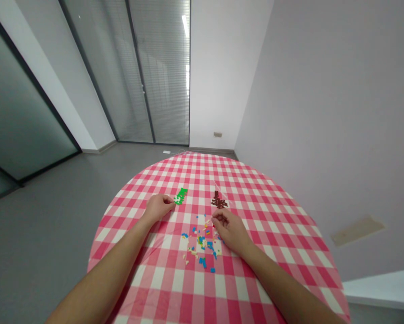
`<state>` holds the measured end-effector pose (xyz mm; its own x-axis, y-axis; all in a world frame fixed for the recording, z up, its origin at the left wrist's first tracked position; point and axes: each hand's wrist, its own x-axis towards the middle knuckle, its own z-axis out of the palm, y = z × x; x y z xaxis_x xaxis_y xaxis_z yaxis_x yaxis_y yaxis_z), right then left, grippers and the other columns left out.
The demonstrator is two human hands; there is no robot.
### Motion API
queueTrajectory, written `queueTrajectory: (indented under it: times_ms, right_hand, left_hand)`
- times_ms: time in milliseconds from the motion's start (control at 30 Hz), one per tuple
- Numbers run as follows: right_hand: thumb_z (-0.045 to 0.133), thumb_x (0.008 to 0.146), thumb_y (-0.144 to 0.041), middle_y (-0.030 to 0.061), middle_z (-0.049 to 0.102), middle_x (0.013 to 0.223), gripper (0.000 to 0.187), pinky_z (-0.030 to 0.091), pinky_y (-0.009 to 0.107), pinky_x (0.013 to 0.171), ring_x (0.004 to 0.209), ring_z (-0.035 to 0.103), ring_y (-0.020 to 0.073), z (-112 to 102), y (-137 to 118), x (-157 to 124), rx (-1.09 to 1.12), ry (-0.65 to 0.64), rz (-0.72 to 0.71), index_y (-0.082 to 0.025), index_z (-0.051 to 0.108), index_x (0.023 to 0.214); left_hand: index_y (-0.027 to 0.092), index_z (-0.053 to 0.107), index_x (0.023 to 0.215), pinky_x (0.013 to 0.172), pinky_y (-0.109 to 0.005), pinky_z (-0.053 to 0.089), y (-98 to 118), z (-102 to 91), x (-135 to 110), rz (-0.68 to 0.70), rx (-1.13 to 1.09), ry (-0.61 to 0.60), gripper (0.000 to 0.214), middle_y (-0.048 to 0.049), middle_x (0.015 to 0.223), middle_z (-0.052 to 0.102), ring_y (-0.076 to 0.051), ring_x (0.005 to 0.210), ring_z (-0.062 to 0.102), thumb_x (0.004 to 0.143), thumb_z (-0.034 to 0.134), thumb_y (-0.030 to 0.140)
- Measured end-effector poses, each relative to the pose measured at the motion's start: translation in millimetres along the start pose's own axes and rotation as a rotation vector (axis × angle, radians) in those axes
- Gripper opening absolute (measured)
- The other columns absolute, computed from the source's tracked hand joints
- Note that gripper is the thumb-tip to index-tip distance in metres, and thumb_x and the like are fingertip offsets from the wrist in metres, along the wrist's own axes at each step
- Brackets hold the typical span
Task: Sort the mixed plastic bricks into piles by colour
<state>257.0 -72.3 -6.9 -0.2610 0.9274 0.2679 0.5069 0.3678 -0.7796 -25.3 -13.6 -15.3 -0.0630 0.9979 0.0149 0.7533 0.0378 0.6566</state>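
Note:
My left hand [159, 208] rests at the near left edge of a heap of green building bricks [181, 196], its fingertips pinched together at the pieces. Whatever those fingers hold is too small to make out. My right hand [231, 228] is curled just below a heap of dark brown building bricks [218, 200], thumb and fingers drawn together over the table. Its grip is hidden at this distance. Between and nearer than the hands, small mixed building bricks [203, 243] in blue, yellow, white and other colours lie scattered.
A round table with a red and white checked cloth [175, 288] carries everything. Clear plastic [227, 198] seems to lie beside the brown heap. Behind stand a glass partition [164, 90] and a white wall with a socket [217, 134]. A grey wall [323, 112] runs along the right.

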Motion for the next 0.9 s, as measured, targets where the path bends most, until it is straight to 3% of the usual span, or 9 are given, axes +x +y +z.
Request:
queueTrajectory:
  times_ms: [167, 300, 400, 600, 900]
  right_hand:
    - [0.057, 0.088, -0.022, 0.0061, 0.067, 0.082, 0.013, 0.045, 0.03, 0.07, 0.078, 0.06, 0.0187, 3, -11, -4, -0.155, -0.159, -0.207, -0.019, 0.07, 0.086]
    - [0.06, 0.089, -0.022, 0.0067, 0.065, 0.085, 0.015, 0.044, 0.029, 0.071, 0.082, 0.058, 0.0189, 9, -19, -8, -0.244, -0.269, -0.3, -0.02, 0.074, 0.088]
    - [0.062, 0.087, -0.019, 0.0058, 0.063, 0.084, 0.013, 0.042, 0.029, 0.071, 0.082, 0.057, 0.0186, 11, -20, -9, -0.291, -0.318, -0.315, -0.02, 0.075, 0.085]
    - [0.061, 0.08, -0.009, 0.0057, 0.063, 0.084, 0.016, 0.043, 0.028, 0.072, 0.082, 0.057, 0.0181, 8, -15, -8, -0.32, -0.318, -0.279, -0.018, 0.074, 0.083]
    - [0.063, 0.079, -0.009, 0.0054, 0.063, 0.087, 0.02, 0.043, 0.029, 0.074, 0.085, 0.058, 0.0186, 9, -22, -10, -0.3, -0.383, -0.286, -0.021, 0.076, 0.085]
  left_hand:
    - [0.018, 0.074, 0.069, 0.058, -0.027, 0.039, 3, 0.9, -3, 0.046, -0.034, 0.012, 0.019, -0.0042, 0.068, 0.072, -0.019, 0.066, 0.063, 0.076, 0.061, 0.03]
    - [0.018, 0.074, 0.072, 0.064, -0.028, 0.043, 16, 1.9, -11, 0.182, -0.076, 0.051, 0.021, -0.0055, 0.074, 0.072, -0.019, 0.07, 0.062, 0.08, 0.059, 0.03]
    - [0.018, 0.073, 0.071, 0.068, -0.03, 0.044, 27, 4.3, -19, 0.323, -0.093, 0.004, 0.019, -0.0062, 0.077, 0.071, -0.019, 0.074, 0.061, 0.08, 0.061, 0.029]
    - [0.022, 0.076, 0.075, 0.08, -0.033, 0.045, 43, 12.9, -35, 0.55, -0.147, -0.22, 0.015, -0.0047, 0.076, 0.072, -0.019, 0.077, 0.062, 0.081, 0.063, 0.025]
    - [0.023, 0.076, 0.075, 0.083, -0.033, 0.047, 47, 15.8, -40, 0.577, -0.172, -0.285, 0.017, -0.0044, 0.079, 0.073, -0.019, 0.08, 0.063, 0.08, 0.06, 0.02]
